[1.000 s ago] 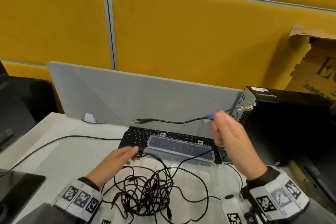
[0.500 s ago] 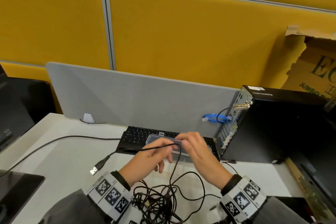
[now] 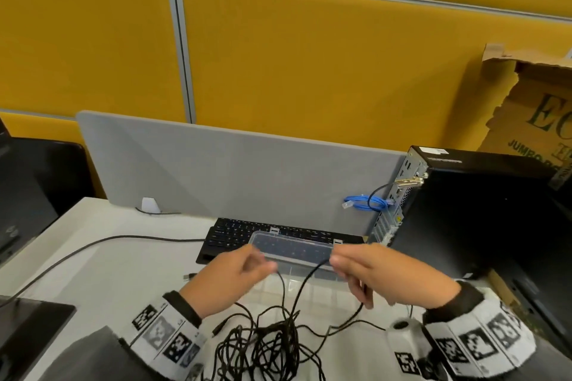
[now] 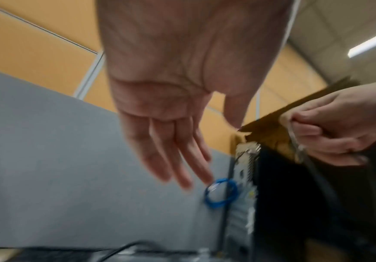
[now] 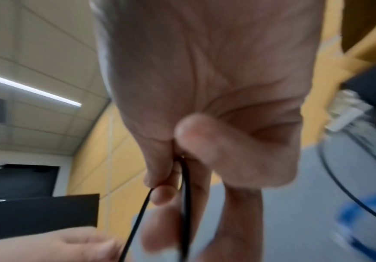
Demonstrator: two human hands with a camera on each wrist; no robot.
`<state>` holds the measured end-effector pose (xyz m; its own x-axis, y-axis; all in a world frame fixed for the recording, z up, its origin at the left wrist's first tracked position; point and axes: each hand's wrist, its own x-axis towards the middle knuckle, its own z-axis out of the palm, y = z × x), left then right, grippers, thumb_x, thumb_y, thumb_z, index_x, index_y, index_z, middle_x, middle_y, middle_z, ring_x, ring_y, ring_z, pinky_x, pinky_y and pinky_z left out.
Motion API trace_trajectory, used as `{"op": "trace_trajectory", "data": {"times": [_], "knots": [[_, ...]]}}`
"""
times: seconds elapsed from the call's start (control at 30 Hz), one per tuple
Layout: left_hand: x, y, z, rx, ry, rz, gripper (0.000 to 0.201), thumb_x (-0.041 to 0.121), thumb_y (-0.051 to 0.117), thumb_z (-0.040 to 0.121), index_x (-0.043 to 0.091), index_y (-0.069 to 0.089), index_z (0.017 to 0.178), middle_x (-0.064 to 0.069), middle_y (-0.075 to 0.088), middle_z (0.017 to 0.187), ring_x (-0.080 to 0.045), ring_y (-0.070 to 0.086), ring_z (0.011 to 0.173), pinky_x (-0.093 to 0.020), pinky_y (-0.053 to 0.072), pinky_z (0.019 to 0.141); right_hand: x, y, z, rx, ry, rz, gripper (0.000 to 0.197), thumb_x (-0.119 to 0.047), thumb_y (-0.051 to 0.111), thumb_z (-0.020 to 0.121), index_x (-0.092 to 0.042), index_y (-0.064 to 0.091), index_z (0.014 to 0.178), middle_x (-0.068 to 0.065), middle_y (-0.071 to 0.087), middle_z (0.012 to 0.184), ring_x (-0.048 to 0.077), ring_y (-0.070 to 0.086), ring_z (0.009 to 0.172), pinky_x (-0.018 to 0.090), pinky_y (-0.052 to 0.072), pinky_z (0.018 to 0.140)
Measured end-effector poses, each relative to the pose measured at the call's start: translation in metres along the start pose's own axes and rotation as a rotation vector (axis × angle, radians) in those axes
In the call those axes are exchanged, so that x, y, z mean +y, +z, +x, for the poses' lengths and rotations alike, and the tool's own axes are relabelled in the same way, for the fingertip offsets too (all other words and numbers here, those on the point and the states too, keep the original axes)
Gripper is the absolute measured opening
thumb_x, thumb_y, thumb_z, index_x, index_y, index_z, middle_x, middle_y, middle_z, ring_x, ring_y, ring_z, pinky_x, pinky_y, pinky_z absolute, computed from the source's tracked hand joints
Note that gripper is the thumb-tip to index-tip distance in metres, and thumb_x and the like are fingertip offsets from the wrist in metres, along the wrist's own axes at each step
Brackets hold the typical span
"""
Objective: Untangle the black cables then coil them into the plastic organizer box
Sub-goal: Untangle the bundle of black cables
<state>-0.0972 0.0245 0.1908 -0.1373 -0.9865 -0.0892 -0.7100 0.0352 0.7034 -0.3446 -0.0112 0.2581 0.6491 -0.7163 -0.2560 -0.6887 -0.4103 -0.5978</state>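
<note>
Here we had both hands raised over the near edge of the desk (image 3: 102, 257), just in front of the plastic organizer box (image 3: 294, 252), which sat open with its clear lid leaning back against the black keyboard (image 3: 235, 232). Our right hand (image 3: 393, 278) pinched a strand of black cable (image 5: 185, 191) between thumb and curled fingers, the strand running down along the palm in the right wrist view and dropping toward the tangle below. Our left hand (image 3: 229, 278) looked different from each camera: in the left wrist view its fingers (image 4: 175, 159) were stretched out straight and loosely spread with nothing in them, while from the head a second strand rose to its blurred fingertips (whether it actually touched them we could not tell). The rest of the black cables (image 3: 266, 346) lay in a knotted heap at the near edge of the desk, between our two wrists and outside the box. Along the back edge stood the grey divider screen (image 3: 232, 170); at the right back corner the black computer tower (image 3: 483, 213) stood with a small blue cable coil (image 3: 368, 203) hanging at its rear panel.
</note>
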Motion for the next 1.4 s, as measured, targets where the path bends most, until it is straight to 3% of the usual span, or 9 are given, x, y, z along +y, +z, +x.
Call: {"op": "trace_trajectory", "data": {"times": [0.13,0.3,0.43,0.63,0.9,1.1,1.2,1.3,1.4], "knots": [[0.044,0.021,0.001,-0.169,0.372,-0.291,0.043,0.041,0.064,0.083,0.034,0.048,0.122,0.016,0.061,0.118,0.004,0.054,0.111,-0.013,0.038,0.098,-0.044,-0.026,-0.018,0.210,-0.149,0.145,0.030,-0.036,0.034,0.097,-0.017,0.045,0.078,0.005,0.051,0.048,0.017,0.045,0.034,0.013,0.035,0.039],[0.027,0.043,0.007,-0.254,0.286,-0.419,0.026,0.028,0.037,0.099,0.029,0.060,0.086,0.006,0.065,0.074,-0.011,0.063,0.079,-0.032,0.047,0.091,-0.051,-0.079,-0.044,0.859,-0.446,0.598,0.034,-0.031,0.025,0.101,-0.018,0.044,0.076,-0.003,0.033,0.043,0.017,0.049,0.039,0.028,0.039,0.048],[0.017,0.047,0.007,-0.324,0.234,-0.559,0.020,0.022,0.035,0.100,0.018,0.054,0.100,0.008,0.056,0.060,-0.011,0.058,0.060,-0.040,0.048,0.076,-0.041,-0.115,-0.051,1.087,-0.706,0.778,0.030,-0.028,0.019,0.103,-0.019,0.041,0.084,-0.009,0.037,0.049,0.014,0.051,0.052,0.030,0.050,0.065],[0.046,0.048,0.016,-0.336,0.144,-0.608,0.076,0.037,0.069,0.080,0.062,0.014,0.127,0.012,0.038,0.055,-0.007,0.035,0.052,-0.020,0.039,0.053,-0.062,-0.098,-0.036,0.957,-0.751,0.926,0.032,-0.026,0.020,0.103,-0.015,0.039,0.079,-0.004,0.040,0.049,0.023,0.060,0.069,0.049,0.049,0.091],[0.057,0.025,0.042,0.355,0.011,-0.681,0.054,0.037,0.075,0.072,0.030,0.034,0.107,-0.002,0.045,0.082,-0.010,0.048,0.070,-0.022,0.044,0.072,-0.076,-0.072,-0.039,0.770,-0.617,1.002,0.035,-0.026,0.021,0.102,-0.012,0.034,0.073,-0.002,0.030,0.043,0.026,0.055,0.055,0.040,0.054,0.079],[0.052,-0.008,0.007,-0.063,0.341,-0.552,0.013,0.021,0.063,0.085,0.026,0.069,0.095,0.010,0.064,0.064,0.000,0.055,0.055,-0.018,0.044,0.052,-0.065,-0.076,-0.048,0.860,-0.554,0.993,0.035,-0.027,0.023,0.102,-0.013,0.036,0.073,-0.002,0.031,0.044,0.028,0.056,0.056,0.040,0.054,0.080],[0.050,-0.007,-0.002,0.384,0.605,-0.270,0.014,0.025,0.068,0.080,0.037,0.065,0.086,0.010,0.066,0.077,-0.002,0.060,0.070,-0.015,0.048,0.065,-0.066,-0.072,-0.044,0.827,-0.552,0.999,0.035,-0.026,0.022,0.102,-0.013,0.035,0.072,-0.002,0.030,0.042,0.027,0.055,0.054,0.042,0.054,0.079],[0.058,0.000,0.004,0.782,0.625,-0.132,0.054,0.031,0.069,0.072,0.038,0.041,0.117,0.021,0.043,0.112,0.005,0.045,0.104,-0.008,0.038,0.089,-0.077,-0.057,-0.034,0.694,-0.562,1.024,0.035,-0.026,0.023,0.100,-0.010,0.035,0.071,-0.002,0.029,0.040,0.027,0.054,0.050,0.042,0.055,0.074],[0.064,0.000,0.015,0.414,0.418,-0.482,0.067,0.023,0.072,0.078,0.041,0.030,0.127,0.024,0.051,0.118,0.005,0.050,0.111,-0.012,0.039,0.094,-0.088,-0.045,-0.025,0.582,-0.601,1.049,0.033,-0.027,0.024,0.098,-0.010,0.036,0.072,0.000,0.029,0.041,0.028,0.056,0.052,0.041,0.055,0.076]]}}
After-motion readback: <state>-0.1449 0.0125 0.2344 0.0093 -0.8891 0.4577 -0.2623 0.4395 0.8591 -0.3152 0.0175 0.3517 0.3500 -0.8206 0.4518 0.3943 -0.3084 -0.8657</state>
